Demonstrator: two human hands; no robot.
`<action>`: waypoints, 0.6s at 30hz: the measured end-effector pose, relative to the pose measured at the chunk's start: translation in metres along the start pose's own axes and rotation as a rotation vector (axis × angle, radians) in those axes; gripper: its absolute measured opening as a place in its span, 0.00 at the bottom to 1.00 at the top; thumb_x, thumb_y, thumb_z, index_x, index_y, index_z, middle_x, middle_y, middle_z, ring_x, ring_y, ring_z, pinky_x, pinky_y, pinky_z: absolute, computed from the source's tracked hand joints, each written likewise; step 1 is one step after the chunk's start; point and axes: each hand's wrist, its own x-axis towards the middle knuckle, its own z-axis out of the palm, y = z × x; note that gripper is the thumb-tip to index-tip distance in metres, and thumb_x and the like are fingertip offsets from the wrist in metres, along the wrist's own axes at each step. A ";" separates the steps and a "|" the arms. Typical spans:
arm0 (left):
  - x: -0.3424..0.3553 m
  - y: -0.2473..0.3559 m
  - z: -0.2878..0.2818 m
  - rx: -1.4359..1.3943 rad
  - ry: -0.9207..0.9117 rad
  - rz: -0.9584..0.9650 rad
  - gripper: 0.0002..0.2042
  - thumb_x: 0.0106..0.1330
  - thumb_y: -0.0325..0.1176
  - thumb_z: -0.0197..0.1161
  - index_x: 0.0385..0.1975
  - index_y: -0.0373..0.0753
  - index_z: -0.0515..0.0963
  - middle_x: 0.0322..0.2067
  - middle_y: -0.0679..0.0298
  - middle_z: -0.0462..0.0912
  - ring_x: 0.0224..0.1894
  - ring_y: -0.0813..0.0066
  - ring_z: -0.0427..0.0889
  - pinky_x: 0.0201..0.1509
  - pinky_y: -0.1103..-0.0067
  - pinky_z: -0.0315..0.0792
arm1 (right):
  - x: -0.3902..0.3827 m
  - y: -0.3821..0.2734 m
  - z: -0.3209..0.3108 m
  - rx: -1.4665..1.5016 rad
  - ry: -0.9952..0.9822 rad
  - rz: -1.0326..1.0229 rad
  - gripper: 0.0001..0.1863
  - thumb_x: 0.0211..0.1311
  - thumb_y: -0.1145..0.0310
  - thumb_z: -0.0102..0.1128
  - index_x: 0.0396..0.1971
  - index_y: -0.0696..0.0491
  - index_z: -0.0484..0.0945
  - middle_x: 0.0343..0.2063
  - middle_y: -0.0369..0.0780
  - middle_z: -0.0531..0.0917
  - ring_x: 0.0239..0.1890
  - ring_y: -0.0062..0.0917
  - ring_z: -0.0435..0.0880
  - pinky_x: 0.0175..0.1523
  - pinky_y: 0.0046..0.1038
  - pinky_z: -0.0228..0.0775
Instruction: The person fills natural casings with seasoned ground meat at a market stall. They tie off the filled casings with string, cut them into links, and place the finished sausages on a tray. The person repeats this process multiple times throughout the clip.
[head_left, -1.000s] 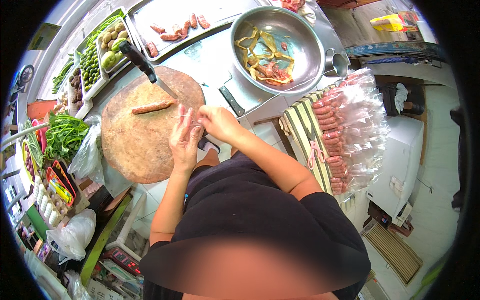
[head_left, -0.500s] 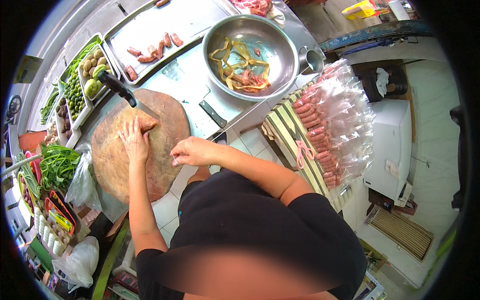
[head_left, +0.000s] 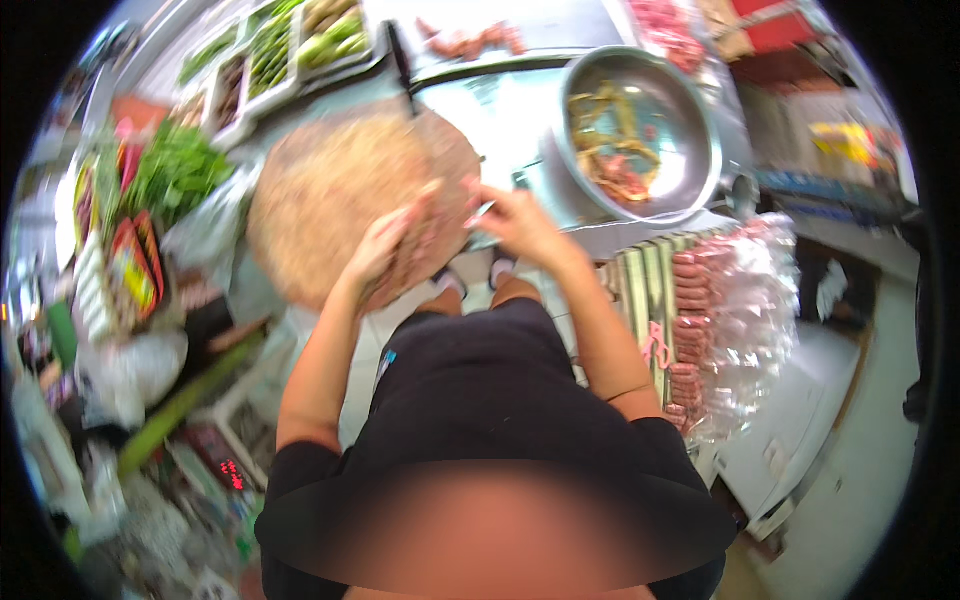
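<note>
In the blurred head view my left hand (head_left: 385, 245) is closed on a sausage (head_left: 422, 215) over the right part of the round wooden chopping board (head_left: 320, 200). My right hand (head_left: 512, 222) is at the board's right edge, pinched on something thin and white, apparently string (head_left: 485, 208). At the back of the board a black-handled knife (head_left: 398, 55) stands tilted. A steel bowl (head_left: 700, 150) with yellowish strips and pink scraps sits beyond my right hand.
Vegetable trays (head_left: 285, 65) and greens (head_left: 175, 170) flank the board. Loose sausages (head_left: 470, 40) lie on a tray behind. Bagged sausages (head_left: 690, 320) lie on a striped surface at right beside pink scissors (head_left: 655, 345). A steel mug (head_left: 740, 195) is by the bowl.
My left hand has left its flat position on the board and taken up the sausage. My right hand has risen forward and right. The whole view has shifted and blurred.
</note>
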 end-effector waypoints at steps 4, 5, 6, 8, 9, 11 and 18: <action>0.003 0.022 0.033 0.065 -0.171 0.060 0.30 0.75 0.52 0.46 0.68 0.36 0.59 0.54 0.59 0.73 0.44 0.76 0.78 0.48 0.79 0.74 | 0.015 -0.021 -0.022 0.150 -0.134 -0.072 0.28 0.56 0.75 0.67 0.59 0.55 0.73 0.38 0.39 0.86 0.36 0.18 0.82 0.45 0.23 0.76; 0.004 0.026 0.037 0.081 -0.198 0.088 0.31 0.75 0.53 0.46 0.69 0.37 0.57 0.54 0.59 0.73 0.44 0.76 0.78 0.48 0.79 0.73 | 0.016 -0.027 -0.029 0.105 -0.196 -0.087 0.28 0.54 0.76 0.67 0.58 0.57 0.75 0.38 0.39 0.86 0.36 0.19 0.82 0.45 0.23 0.76; 0.007 0.029 0.040 0.101 -0.232 0.119 0.33 0.74 0.55 0.46 0.70 0.37 0.54 0.55 0.58 0.73 0.44 0.76 0.78 0.48 0.79 0.73 | 0.019 -0.033 -0.032 0.095 -0.242 -0.072 0.28 0.53 0.77 0.68 0.57 0.57 0.75 0.37 0.39 0.86 0.37 0.19 0.82 0.45 0.23 0.76; 0.012 0.030 0.042 0.150 -0.241 0.142 0.36 0.73 0.57 0.47 0.71 0.38 0.50 0.56 0.58 0.72 0.44 0.76 0.78 0.48 0.80 0.73 | 0.023 -0.044 -0.036 0.044 -0.375 0.030 0.26 0.52 0.77 0.67 0.54 0.58 0.77 0.36 0.38 0.86 0.38 0.19 0.82 0.45 0.24 0.76; 0.013 0.027 0.042 0.177 -0.211 0.133 0.38 0.72 0.58 0.47 0.72 0.38 0.48 0.56 0.58 0.72 0.44 0.76 0.78 0.49 0.80 0.73 | 0.023 -0.048 -0.036 0.048 -0.403 -0.003 0.25 0.51 0.77 0.67 0.52 0.58 0.78 0.34 0.39 0.86 0.37 0.19 0.82 0.44 0.24 0.76; 0.023 0.023 0.040 0.441 -0.104 0.252 0.39 0.71 0.58 0.49 0.72 0.38 0.46 0.58 0.57 0.69 0.40 0.77 0.78 0.47 0.79 0.74 | 0.023 -0.053 -0.032 0.051 -0.435 -0.040 0.23 0.49 0.77 0.67 0.49 0.58 0.79 0.31 0.39 0.86 0.35 0.20 0.82 0.43 0.25 0.75; 0.032 0.011 0.049 0.297 -0.040 0.231 0.29 0.76 0.39 0.48 0.72 0.38 0.47 0.53 0.56 0.75 0.40 0.75 0.80 0.50 0.78 0.75 | 0.020 -0.052 -0.011 -0.411 -0.172 -0.232 0.16 0.44 0.72 0.68 0.36 0.57 0.78 0.29 0.46 0.83 0.33 0.40 0.82 0.41 0.35 0.74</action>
